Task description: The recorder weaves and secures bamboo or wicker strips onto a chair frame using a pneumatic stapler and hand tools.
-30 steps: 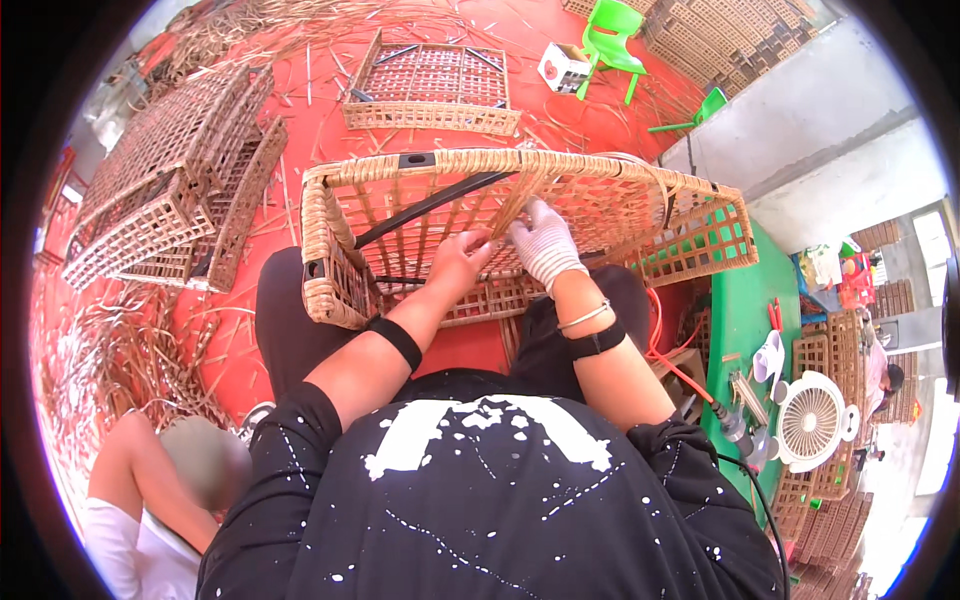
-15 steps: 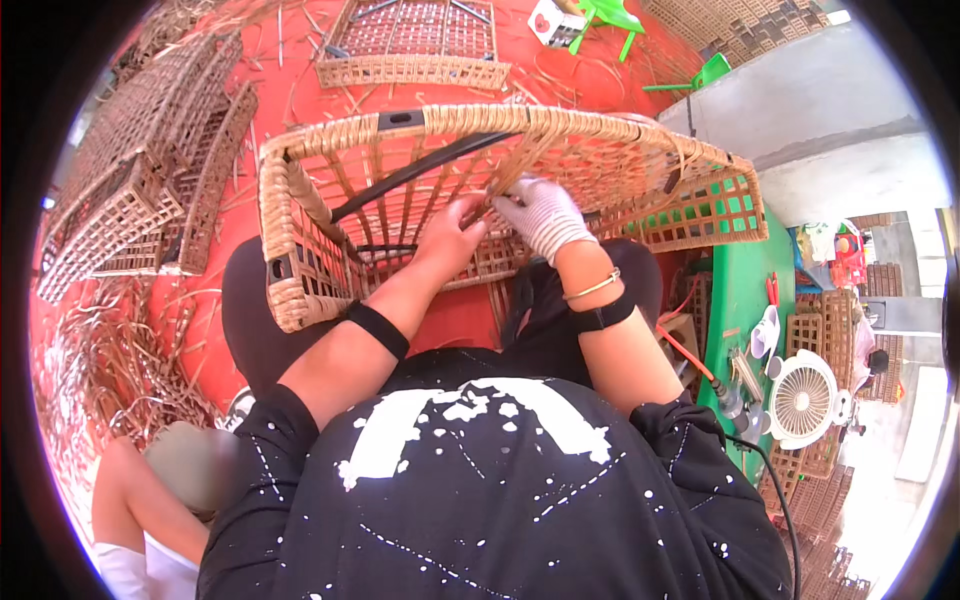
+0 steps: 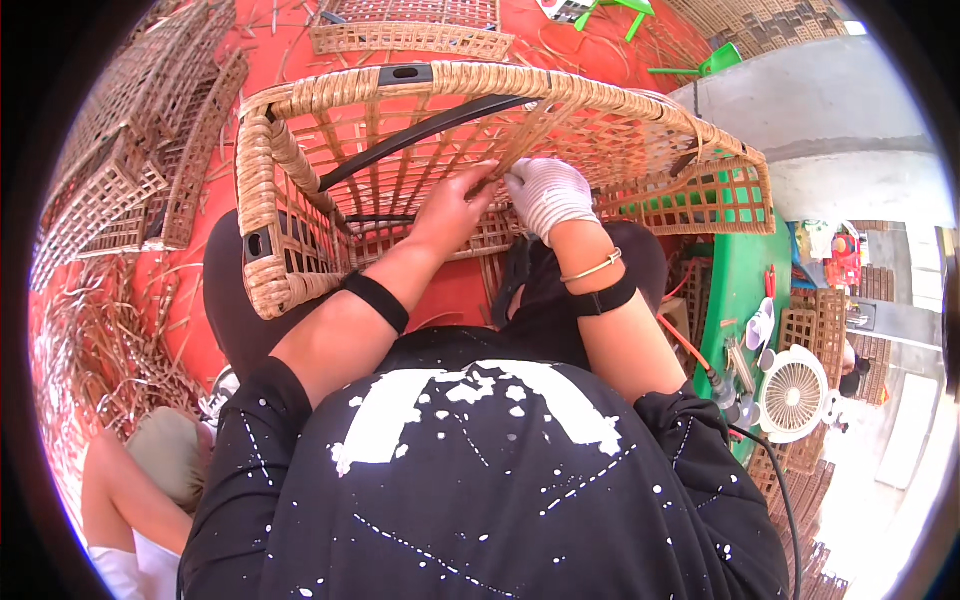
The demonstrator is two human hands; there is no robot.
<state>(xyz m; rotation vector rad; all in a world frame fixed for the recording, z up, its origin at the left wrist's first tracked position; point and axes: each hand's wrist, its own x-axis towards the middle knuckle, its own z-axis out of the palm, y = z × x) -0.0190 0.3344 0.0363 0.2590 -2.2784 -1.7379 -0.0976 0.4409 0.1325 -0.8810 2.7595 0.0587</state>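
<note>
A woven rattan frame panel (image 3: pixel 590 82) rests tilted across my knees, its thick rim wrapped in tan cane. My bare left hand (image 3: pixel 452 208) reaches into it, fingers closed on a flat rattan strip (image 3: pixel 525 140) that slants down from the top rim. Close by on the right, my right hand (image 3: pixel 553 195), in a white ribbed glove, pinches the same strip near its lower end. The fingertips partly hide where the strip meets the weave. A black curved bar (image 3: pixel 420 145) crosses the inside of the frame, left of the strip.
Stacked woven panels (image 3: pixel 130 130) stand at the left above loose rattan strips (image 3: pixel 95 370). Another panel (image 3: pixel 410 40) lies ahead on the red floor. At right are a green table (image 3: pixel 735 280) and a white fan (image 3: pixel 794 394). A person (image 3: pixel 125 490) sits at lower left.
The rattan frame appears higher in view and shifted slightly left. My left hand has moved up the strip, and the gloved hand has shifted slightly right and up.
</note>
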